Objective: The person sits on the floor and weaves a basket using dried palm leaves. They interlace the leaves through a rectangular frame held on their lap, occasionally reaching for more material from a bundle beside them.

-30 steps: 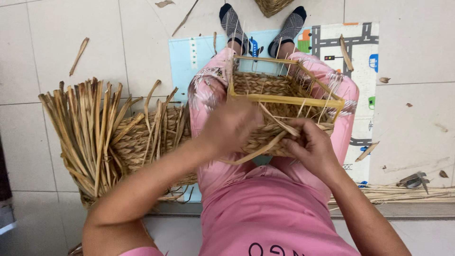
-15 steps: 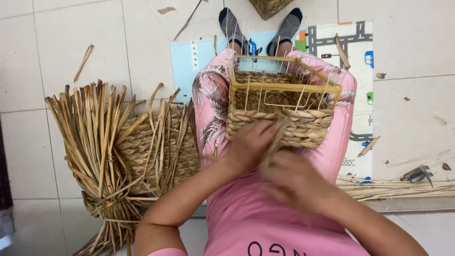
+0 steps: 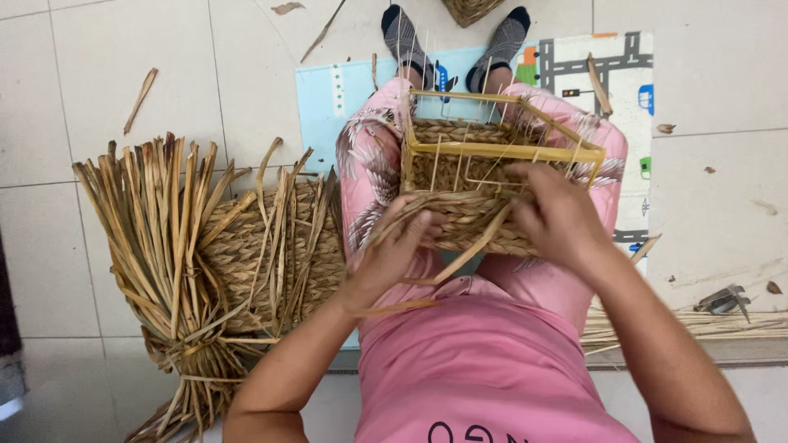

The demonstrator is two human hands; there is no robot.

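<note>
- Resting on the person's lap was a half-woven basket (image 3: pixel 468 217) on a yellow wire frame (image 3: pixel 501 152).
- Left hand (image 3: pixel 394 254) had its fingers closed round loose straw strands (image 3: pixel 460 258) at the basket's near wall.
- Right hand (image 3: pixel 558 217) gripped the basket's right side, fingers curled.
- A straw bundle (image 3: pixel 172 246) lay on the floor at left.

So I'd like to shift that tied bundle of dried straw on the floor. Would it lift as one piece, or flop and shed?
The bundle of dried straw is bound only near its lower end, so it would probably lift as one piece from there. The free ends fan out wide and would likely splay or sag. It is probably light, and loose strands on the tiled floor suggest it sheds.
</note>
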